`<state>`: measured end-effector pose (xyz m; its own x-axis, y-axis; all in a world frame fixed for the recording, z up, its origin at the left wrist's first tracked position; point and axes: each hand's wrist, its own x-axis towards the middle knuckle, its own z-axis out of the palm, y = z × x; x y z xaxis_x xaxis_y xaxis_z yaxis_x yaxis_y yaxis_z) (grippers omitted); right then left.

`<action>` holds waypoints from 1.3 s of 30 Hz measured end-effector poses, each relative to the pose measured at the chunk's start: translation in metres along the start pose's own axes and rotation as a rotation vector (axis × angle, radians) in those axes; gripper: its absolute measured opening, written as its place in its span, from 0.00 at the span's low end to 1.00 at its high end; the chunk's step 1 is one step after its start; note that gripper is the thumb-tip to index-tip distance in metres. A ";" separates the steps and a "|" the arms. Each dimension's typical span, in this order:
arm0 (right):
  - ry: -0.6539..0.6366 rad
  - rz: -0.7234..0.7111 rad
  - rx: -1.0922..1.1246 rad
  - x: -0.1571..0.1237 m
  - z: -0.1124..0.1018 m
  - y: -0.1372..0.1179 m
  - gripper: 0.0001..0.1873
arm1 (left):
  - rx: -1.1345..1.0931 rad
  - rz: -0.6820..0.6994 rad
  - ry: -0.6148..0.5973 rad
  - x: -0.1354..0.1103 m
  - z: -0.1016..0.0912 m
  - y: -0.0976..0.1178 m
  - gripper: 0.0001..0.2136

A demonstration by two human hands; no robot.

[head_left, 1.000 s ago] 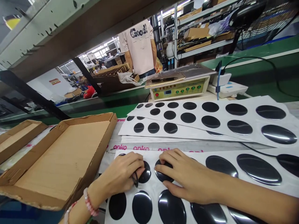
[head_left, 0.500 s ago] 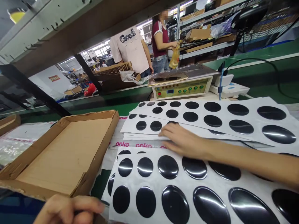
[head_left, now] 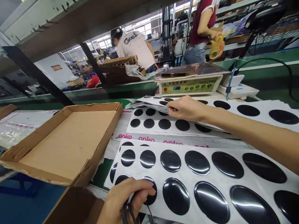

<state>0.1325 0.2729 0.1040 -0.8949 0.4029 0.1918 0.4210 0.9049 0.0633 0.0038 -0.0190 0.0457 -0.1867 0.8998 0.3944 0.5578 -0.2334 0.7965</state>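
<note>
Well, right hand [head_left: 187, 109] at 1 o'clock, pinching the lifted edge of sticker sheets [head_left: 149, 104]. Left hand [head_left: 128, 199] at 7 o'clock, closed on black cord [head_left: 126, 211], beside lower sheet [head_left: 191, 177].

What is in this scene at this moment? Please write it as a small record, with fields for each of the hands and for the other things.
Left hand: curled around a dark cord, over a white sheet of glossy black domed stickers
Right hand: pinching the edge of a stack of sticker sheets
Rest: shallow cardboard tray; control unit with green buttons; co-worker in a white T-shirt; co-worker holding a yellow bag
</note>
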 end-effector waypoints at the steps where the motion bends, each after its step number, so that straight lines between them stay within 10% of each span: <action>1: -0.002 -0.007 0.015 -0.001 0.002 0.000 0.09 | -0.013 0.036 -0.017 0.002 0.001 -0.001 0.06; 8: 0.007 -0.219 0.256 -0.064 0.011 -0.033 0.11 | 0.117 0.144 -0.126 0.017 0.015 -0.002 0.09; 14: 0.039 -0.272 0.484 -0.142 0.035 -0.058 0.13 | 0.526 0.221 -0.523 0.068 0.034 -0.020 0.31; 21: -0.001 -0.142 0.551 -0.149 0.050 -0.062 0.09 | 0.672 0.318 -0.887 0.132 0.043 -0.009 0.16; 34: 0.033 -0.116 0.500 -0.147 0.055 -0.065 0.07 | 0.620 0.638 -0.743 0.117 0.030 -0.030 0.09; 39: 0.000 -0.089 0.510 -0.147 0.055 -0.065 0.07 | 0.576 0.484 -0.740 0.117 0.028 -0.029 0.08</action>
<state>0.2282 0.1625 0.0179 -0.9241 0.3213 0.2071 0.2175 0.8874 -0.4065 -0.0113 0.1036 0.0564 0.5901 0.8034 0.0796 0.7770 -0.5919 0.2144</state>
